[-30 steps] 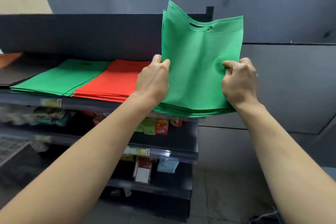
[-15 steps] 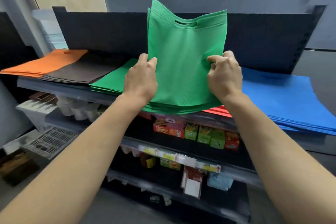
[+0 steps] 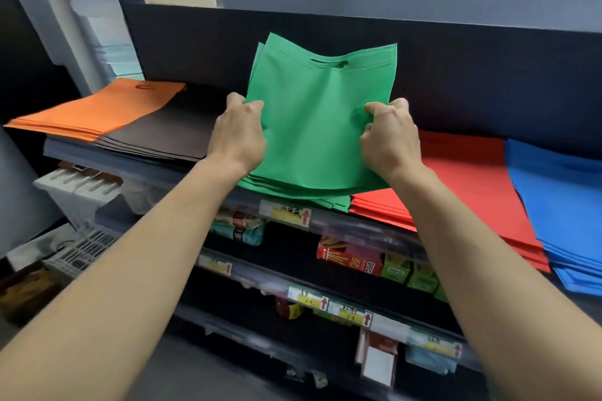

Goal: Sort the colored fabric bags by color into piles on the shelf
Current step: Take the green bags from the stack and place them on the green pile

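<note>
Green bags (image 3: 321,127) moved left past red pile (image 3: 462,179).

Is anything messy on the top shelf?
The green bags stand up instead of lying flat: the left hand and the right hand pinch their sides, and the fabric bunches at the right grip. The orange pile, black pile, red pile and blue pile lie flat.

Green bags (image 3: 321,127) upright above shelf (image 3: 358,228)

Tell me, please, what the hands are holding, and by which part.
A stack of green bags, upright: the left hand grips its left edge, the right hand its right edge.
</note>
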The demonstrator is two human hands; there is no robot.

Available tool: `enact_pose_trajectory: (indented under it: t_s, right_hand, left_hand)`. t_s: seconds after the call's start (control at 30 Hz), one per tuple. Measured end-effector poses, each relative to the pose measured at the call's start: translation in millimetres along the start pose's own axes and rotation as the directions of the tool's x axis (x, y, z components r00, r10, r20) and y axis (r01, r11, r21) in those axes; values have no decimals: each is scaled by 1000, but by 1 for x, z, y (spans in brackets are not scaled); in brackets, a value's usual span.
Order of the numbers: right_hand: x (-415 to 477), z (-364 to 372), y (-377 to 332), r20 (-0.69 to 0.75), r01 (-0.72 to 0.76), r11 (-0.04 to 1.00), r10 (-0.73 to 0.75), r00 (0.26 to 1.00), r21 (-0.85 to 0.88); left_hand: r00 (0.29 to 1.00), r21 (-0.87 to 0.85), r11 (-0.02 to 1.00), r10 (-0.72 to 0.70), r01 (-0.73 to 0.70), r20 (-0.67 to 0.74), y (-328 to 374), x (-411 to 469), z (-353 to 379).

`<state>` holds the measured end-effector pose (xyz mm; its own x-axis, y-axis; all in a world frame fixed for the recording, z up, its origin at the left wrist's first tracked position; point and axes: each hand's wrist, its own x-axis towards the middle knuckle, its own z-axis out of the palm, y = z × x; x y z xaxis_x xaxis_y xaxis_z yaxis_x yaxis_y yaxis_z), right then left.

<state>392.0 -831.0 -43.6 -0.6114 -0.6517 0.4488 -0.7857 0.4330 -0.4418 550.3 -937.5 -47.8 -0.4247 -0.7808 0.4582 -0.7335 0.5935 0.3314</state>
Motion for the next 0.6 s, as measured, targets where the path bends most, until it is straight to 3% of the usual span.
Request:
enact_pose_trajectory:
  t_s: [0.27, 0.6]
  right_hand:
    - [26, 30, -21, 58, 8, 1000, -6, 998, -24]
    - [38, 77, -29, 131, -199, 966, 222, 966, -165]
  left_hand:
    - [999, 29, 999, -20, 19, 25, -31, 30, 6]
    - [968, 40, 993, 96, -108, 233, -72, 75, 55]
